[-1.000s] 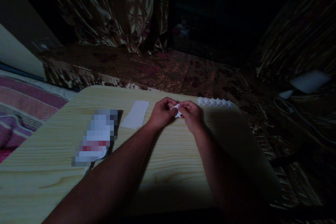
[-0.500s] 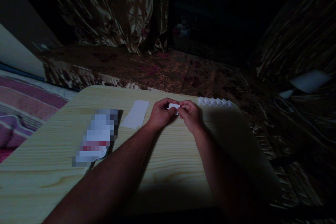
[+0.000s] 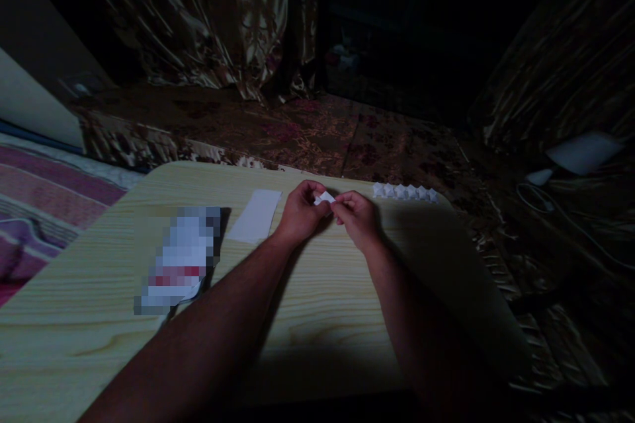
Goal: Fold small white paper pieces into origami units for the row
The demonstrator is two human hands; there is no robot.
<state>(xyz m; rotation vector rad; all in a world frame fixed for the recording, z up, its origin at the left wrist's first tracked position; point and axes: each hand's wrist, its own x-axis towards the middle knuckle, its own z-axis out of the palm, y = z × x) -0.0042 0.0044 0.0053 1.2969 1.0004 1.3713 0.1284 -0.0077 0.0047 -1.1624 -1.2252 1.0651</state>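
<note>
A small folded piece of white paper [image 3: 326, 197] is pinched between both hands above the far part of the wooden table [image 3: 317, 304]. My left hand [image 3: 302, 213] grips it from the left, fingers curled behind and thumb in front. From the right, my right hand [image 3: 356, 215] pinches its edge with thumb and forefinger. Left of my hands lie white paper strips [image 3: 256, 215], flat on the table. A row of several small folded paper pieces [image 3: 404, 192] stands at the far right edge of the table.
A pixelated phone-like object [image 3: 186, 258] lies on the table's left side. Behind the table is a ledge with patterned brown cloth [image 3: 297, 125] and shiny curtains [image 3: 262, 20]. A striped bed cover [image 3: 44, 205] is at the left; a white lamp-like object [image 3: 585, 152] with a cable is at the right.
The folded paper has been turned, so a pointed corner now faces up where a flat edge showed. Both hands have shifted slightly, the left one tilting with the paper.
</note>
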